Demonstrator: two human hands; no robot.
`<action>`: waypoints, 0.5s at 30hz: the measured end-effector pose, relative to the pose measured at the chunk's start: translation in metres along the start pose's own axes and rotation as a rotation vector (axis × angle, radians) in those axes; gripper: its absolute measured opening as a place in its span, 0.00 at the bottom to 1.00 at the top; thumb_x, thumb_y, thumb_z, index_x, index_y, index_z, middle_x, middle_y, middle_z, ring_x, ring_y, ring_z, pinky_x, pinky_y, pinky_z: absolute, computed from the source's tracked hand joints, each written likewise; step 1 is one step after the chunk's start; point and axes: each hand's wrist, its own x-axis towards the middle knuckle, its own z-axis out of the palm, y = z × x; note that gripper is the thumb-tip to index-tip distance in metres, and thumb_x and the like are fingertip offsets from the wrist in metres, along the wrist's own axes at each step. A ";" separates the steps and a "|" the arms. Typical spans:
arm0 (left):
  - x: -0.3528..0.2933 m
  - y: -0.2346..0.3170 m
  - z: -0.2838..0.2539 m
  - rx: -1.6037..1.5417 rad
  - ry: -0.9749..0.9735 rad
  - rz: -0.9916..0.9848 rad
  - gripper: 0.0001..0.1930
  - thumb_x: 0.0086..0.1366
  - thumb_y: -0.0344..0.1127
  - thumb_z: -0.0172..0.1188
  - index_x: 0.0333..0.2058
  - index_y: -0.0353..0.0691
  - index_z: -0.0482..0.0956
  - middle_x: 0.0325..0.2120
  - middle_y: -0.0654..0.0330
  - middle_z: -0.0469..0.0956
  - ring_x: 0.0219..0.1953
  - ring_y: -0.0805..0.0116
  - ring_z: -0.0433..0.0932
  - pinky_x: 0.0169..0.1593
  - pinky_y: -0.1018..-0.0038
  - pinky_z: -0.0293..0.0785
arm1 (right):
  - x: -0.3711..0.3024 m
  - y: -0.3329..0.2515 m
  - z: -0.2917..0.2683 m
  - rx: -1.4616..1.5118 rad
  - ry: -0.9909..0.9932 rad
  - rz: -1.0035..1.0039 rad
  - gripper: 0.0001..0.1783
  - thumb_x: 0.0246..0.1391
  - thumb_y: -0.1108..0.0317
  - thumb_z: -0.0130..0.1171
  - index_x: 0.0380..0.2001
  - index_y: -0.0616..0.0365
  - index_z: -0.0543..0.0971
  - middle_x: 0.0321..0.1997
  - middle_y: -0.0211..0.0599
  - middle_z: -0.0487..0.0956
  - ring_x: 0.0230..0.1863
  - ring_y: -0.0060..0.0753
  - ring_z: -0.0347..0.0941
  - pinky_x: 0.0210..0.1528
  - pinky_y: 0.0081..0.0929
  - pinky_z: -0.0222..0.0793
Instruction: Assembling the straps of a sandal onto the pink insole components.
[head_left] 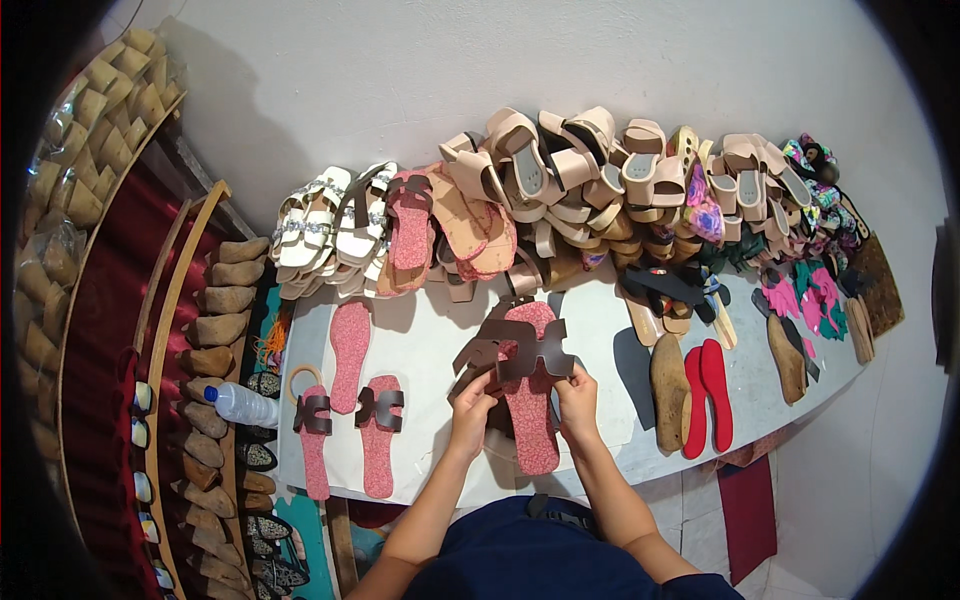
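Observation:
Both my hands meet over the table at a sandal upper, a dark brown H-shaped strap (540,352) lying across a pink patterned insole (532,440). My left hand (470,412) is closed, with thumb and fingers pinching the strap's left end. On the other side my right hand (577,402) grips the strap's right end, fingers partly hidden. More dark brown straps (472,362) show behind the insole's left side. To the left lie two pink insoles with brown straps, a nearer one (379,455) and one by the table's left end (315,460), plus a bare pink insole (350,355).
Piled finished sandals (525,165) line the wall at the back. Right of my hands are a wooden shoe last (670,385), red insoles (712,395) and a dark grey sole (633,370). A water bottle (243,405) and racks of wooden lasts (215,330) stand left.

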 end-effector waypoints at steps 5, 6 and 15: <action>-0.004 0.010 0.011 0.091 -0.129 0.013 0.18 0.57 0.27 0.45 0.46 0.27 0.61 0.42 0.56 0.68 0.42 0.73 0.68 0.47 0.80 0.62 | 0.003 0.007 -0.005 -0.067 0.024 0.037 0.07 0.43 0.79 0.50 0.29 0.65 0.74 0.28 0.29 0.74 0.30 0.15 0.66 0.34 0.14 0.60; -0.005 0.009 0.010 0.091 -0.126 0.015 0.18 0.57 0.27 0.45 0.46 0.27 0.61 0.42 0.56 0.68 0.42 0.73 0.68 0.47 0.80 0.62 | 0.003 0.010 -0.005 -0.067 0.022 0.038 0.07 0.43 0.79 0.50 0.29 0.65 0.74 0.28 0.29 0.74 0.30 0.15 0.66 0.34 0.14 0.60; -0.006 -0.006 0.007 0.303 0.160 0.067 0.12 0.59 0.32 0.46 0.37 0.31 0.72 0.21 0.70 0.67 0.23 0.84 0.61 0.26 0.86 0.59 | 0.000 0.009 0.005 -0.066 0.023 -0.008 0.05 0.44 0.77 0.50 0.27 0.61 0.74 0.16 0.18 0.66 0.14 0.07 0.53 0.14 0.11 0.44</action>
